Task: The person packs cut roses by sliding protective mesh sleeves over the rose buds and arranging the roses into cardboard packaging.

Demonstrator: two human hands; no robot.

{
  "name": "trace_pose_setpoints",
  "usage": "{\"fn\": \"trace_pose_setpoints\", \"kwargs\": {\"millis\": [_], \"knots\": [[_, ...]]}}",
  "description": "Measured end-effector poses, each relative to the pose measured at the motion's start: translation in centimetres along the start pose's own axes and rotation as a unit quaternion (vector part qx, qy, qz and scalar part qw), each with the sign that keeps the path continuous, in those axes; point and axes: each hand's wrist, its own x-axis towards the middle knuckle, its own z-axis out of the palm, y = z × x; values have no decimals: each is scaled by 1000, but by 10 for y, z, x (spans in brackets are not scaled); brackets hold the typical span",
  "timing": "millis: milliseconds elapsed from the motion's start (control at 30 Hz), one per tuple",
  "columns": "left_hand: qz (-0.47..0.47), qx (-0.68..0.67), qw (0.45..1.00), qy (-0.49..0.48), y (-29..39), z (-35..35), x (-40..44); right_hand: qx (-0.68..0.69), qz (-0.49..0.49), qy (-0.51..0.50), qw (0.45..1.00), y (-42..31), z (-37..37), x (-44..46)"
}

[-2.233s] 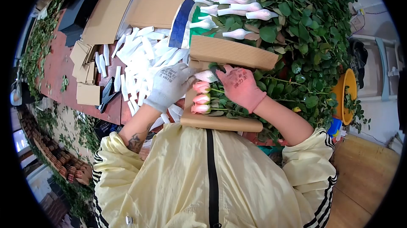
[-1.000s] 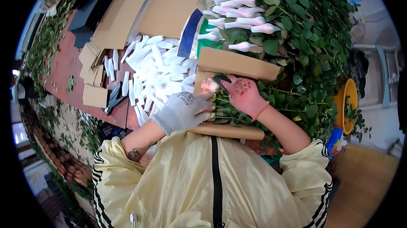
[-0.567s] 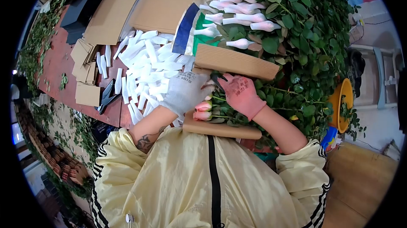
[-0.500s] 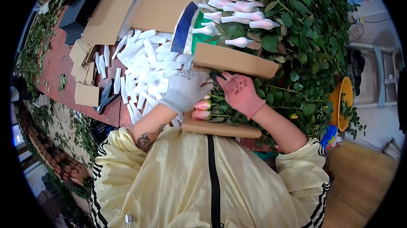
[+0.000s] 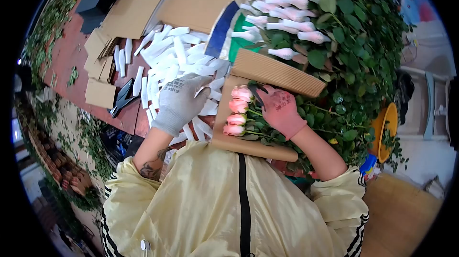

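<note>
Pink roses [image 5: 237, 106], several in a column, lie with their heads to the left on a brown cardboard wrapper [image 5: 221, 122]. My right hand [image 5: 282, 109], in a pink glove with dark fingertips, is closed over the stems just right of the top rose head. Its fingertips partly hide what they grip. My left hand [image 5: 179, 101] wears a grey-white glove and hovers at the pile of white mesh sleeves [image 5: 162, 54]. Its thumb stands apart from the fingers, and nothing shows between them. The wrapper's corrugated flap [image 5: 277, 73] rises behind the roses.
Sleeved roses [image 5: 287, 13] are stacked at the top, their leafy stems [image 5: 368, 56] spreading right. Left of the sleeves lie a black stapler-like tool [image 5: 124, 98] and cardboard pieces [image 5: 100, 93]. A yellow basin [image 5: 385, 132] stands right. Large cardboard sheets [image 5: 201, 1] lie behind.
My left hand has moved left, away from the roses and toward the white sleeves, uncovering the upper rose heads. My right hand stays at the stems. The whole view has shifted slightly.
</note>
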Motion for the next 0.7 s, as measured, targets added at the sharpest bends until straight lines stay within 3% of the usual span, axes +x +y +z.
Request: {"fn": "trace_pose_setpoints", "kwargs": {"millis": [67, 233, 333, 433, 467, 600, 700], "knots": [[63, -34, 997, -25, 23, -25, -6, 0, -3, -4, 1000, 0, 1, 0], [44, -40, 997, -54, 22, -5, -5, -14, 5, 23, 1000, -1, 2, -3], [210, -74, 974, -37, 40, 7, -3, -3, 7, 4, 1000, -1, 0, -2], [283, -21, 958, -31, 46, 22, -16, -14, 10, -11, 1000, 0, 1, 0], [258, 14, 961, -94, 44, 22, -17, -15, 15, -8, 1000, -1, -1, 0], [189, 17, 975, -114, 52, 2, -3, 1, 20, -5, 1000, -4, 11, -2], [214, 66, 972, -72, 45, 24, 3, -18, -5, -34, 999, -3, 4, 0]]}}
